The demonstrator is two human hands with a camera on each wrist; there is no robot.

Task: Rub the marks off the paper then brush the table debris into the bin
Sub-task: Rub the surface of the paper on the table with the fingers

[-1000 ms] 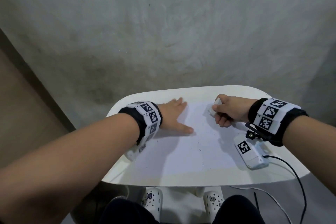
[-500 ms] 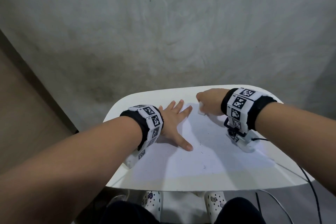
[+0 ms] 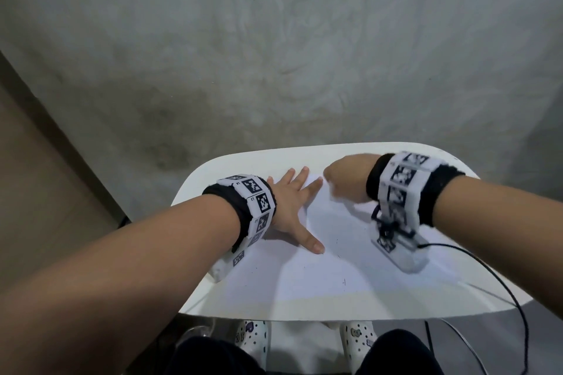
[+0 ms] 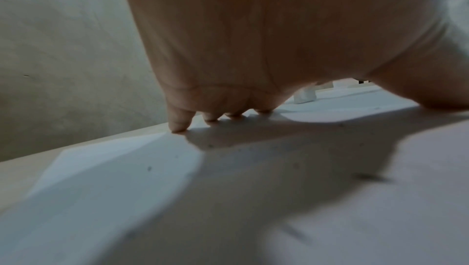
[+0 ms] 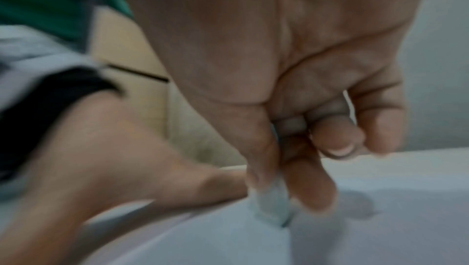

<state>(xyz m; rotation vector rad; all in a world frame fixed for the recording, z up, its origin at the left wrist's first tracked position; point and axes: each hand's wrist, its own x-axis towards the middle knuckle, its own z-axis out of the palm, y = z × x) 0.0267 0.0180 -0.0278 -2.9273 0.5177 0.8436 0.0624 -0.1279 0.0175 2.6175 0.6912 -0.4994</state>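
Note:
A white sheet of paper (image 3: 329, 256) lies on the small white table (image 3: 493, 298), with a few faint dark marks near its middle. My left hand (image 3: 292, 207) lies flat on the paper's left part, fingers spread and straight; the left wrist view shows its fingertips (image 4: 177, 126) pressing down at the far edge. My right hand (image 3: 344, 176) is at the paper's far edge, close to the left fingertips. It pinches a small white eraser (image 5: 274, 207) between thumb and fingers, its tip on the paper (image 5: 380, 229).
The table's front edge (image 3: 335, 315) is near my knees, with white clogs (image 3: 253, 335) on the floor below. A black cable (image 3: 502, 289) runs from my right wrist over the table's right side. A grey concrete wall (image 3: 274, 55) stands behind.
My right hand with the eraser has moved left along the far edge toward the left fingertips. The left hand stays flat on the paper.

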